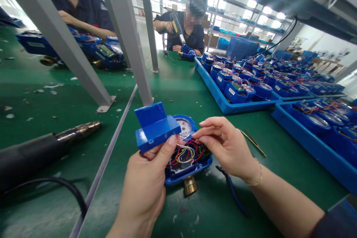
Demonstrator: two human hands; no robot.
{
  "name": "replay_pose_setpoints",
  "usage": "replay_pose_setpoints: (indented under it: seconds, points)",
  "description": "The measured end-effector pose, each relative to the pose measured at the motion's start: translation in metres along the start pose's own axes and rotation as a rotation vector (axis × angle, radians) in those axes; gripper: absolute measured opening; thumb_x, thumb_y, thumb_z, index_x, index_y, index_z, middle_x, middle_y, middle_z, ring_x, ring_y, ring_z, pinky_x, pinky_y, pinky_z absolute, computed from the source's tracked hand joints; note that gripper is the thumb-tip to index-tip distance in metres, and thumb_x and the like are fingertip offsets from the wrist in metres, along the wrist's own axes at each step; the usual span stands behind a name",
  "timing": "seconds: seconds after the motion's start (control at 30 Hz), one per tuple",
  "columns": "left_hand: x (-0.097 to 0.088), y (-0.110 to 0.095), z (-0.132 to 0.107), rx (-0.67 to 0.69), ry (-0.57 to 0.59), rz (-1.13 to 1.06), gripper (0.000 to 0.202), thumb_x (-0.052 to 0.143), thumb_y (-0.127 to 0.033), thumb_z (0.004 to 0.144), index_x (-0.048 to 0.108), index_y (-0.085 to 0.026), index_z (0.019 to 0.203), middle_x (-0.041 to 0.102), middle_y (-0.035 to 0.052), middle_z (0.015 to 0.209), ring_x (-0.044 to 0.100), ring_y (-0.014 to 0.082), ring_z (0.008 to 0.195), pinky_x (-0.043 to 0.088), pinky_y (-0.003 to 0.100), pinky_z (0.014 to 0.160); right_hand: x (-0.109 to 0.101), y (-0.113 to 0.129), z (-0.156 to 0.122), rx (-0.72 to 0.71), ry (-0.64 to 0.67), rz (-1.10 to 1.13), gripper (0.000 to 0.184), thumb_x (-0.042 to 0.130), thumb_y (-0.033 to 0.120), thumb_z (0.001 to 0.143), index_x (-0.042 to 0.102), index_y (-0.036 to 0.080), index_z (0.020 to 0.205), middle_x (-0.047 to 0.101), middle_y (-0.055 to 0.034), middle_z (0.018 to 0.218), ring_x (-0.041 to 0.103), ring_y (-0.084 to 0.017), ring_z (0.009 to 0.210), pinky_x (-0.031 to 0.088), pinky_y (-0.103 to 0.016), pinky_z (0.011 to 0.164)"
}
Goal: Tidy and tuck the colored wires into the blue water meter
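A blue water meter (205, 163) lies on the green bench, its round dial (184, 127) facing up and a brass threaded fitting (190, 186) toward me. Red, white and yellow wires (185, 153) loop over its open compartment. My left hand (150, 174) pinches a blue plastic cover (157, 132) with a raised flap, held above the meter's left side. Over the meter's right side, my right hand (227, 145) has thumb and fingertips together at the thin wires; exactly what they pinch is too small to make out. Blue-handled cutters (233, 193) and brass-coloured tweezers (253, 142) lie to the right.
A heat gun (55, 143) with a black cable lies at left. Grey metal posts (126, 33) rise from the bench. Blue trays (220, 102) full of meters stand at right. Across the bench, one person (181, 29) holds a heat gun; another person (89, 15) sits at left.
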State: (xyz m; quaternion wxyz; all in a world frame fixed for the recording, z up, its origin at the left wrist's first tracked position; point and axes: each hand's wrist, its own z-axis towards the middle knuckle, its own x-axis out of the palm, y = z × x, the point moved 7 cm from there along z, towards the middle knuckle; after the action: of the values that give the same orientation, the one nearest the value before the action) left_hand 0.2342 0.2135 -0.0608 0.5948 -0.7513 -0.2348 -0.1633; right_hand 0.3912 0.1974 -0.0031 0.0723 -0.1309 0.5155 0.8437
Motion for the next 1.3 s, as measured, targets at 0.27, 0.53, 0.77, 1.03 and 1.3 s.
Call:
replay_pose_setpoints:
  seconds: [0.27,0.53,0.77,1.03,1.3]
  points:
    - [0.004,0.001,-0.003,-0.015,0.107,0.033,0.028,0.086,-0.02,0.061,0.076,-0.016,0.087,0.077,0.0053,0.086,0.072,0.0199,0.077,0.06,0.029,0.074,0.01,0.026,-0.011,-0.364,-0.052,-0.374,0.018,0.053,0.01,0.097,0.057,0.021,0.111,0.069,-0.0041,0.093,0.067,-0.017,0.081,0.055,-0.03,0.07]
    - [0.001,0.002,-0.002,-0.009,0.071,0.047,0.03,0.088,-0.02,0.058,0.075,-0.016,0.085,0.077,0.0034,0.084,0.072,0.0171,0.074,0.06,0.025,0.072,0.004,0.035,-0.013,-0.444,-0.155,-0.403,0.035,0.056,0.004,0.094,0.054,0.022,0.124,0.068,-0.0043,0.105,0.063,-0.017,0.095,0.055,-0.031,0.083]
    - [0.006,0.001,-0.003,0.017,0.144,0.082,0.032,0.086,-0.022,0.063,0.074,-0.017,0.092,0.077,0.0039,0.091,0.071,0.0181,0.081,0.058,0.026,0.076,0.003,0.011,-0.017,-0.077,-0.208,0.002,0.04,0.06,0.009,0.091,0.049,0.029,0.124,0.065,-0.0023,0.104,0.067,-0.016,0.086,0.059,-0.029,0.075]
    - [0.016,-0.004,-0.007,0.12,0.371,0.216,0.029,0.076,-0.018,0.075,0.071,-0.024,0.103,0.073,0.0005,0.108,0.066,0.017,0.098,0.05,0.025,0.092,0.024,0.012,-0.027,-0.039,-0.135,0.063,0.044,0.052,0.004,0.09,0.047,0.031,0.125,0.054,-0.0038,0.116,0.064,-0.017,0.1,0.059,-0.027,0.083]
    - [0.016,-0.004,-0.004,0.095,0.38,0.255,0.028,0.074,-0.015,0.075,0.07,-0.024,0.102,0.072,-0.0012,0.107,0.063,0.0195,0.104,0.049,0.03,0.095,0.032,-0.002,-0.034,0.01,-0.19,0.03,0.038,0.053,0.006,0.089,0.043,0.031,0.115,0.047,-0.0005,0.108,0.065,-0.012,0.087,0.058,-0.025,0.079]
